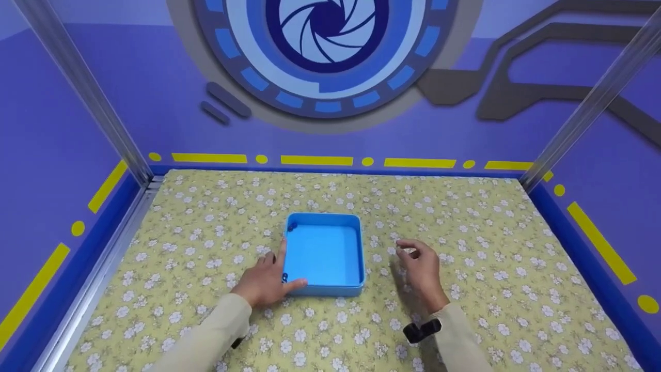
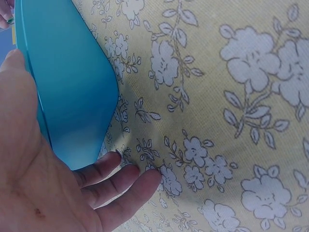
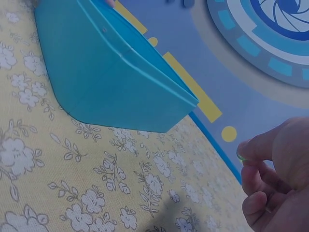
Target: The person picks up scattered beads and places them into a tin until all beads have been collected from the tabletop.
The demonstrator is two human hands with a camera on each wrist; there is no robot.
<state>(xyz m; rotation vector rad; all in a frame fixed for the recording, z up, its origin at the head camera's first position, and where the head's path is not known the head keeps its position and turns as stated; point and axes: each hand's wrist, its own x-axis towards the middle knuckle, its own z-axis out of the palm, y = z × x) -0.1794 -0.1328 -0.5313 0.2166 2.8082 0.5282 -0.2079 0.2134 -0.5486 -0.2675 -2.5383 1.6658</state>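
A square blue tray with raised walls stands on the patterned cloth. Small dark round pieces lie in its far left corner, and more dark pieces are in the near left corner. My left hand rests against the tray's left side, index finger along the wall and thumb over the near rim; its other fingers extend loosely beside the tray in the left wrist view. To the right of the tray, my right hand is raised above the cloth. Between its fingertips it pinches a tiny green piece, mostly hidden.
A yellow cloth with white flowers covers the table. Purple panels with yellow markings enclose the back and both sides, with metal posts at the corners. A black strap device sits on the right wrist.
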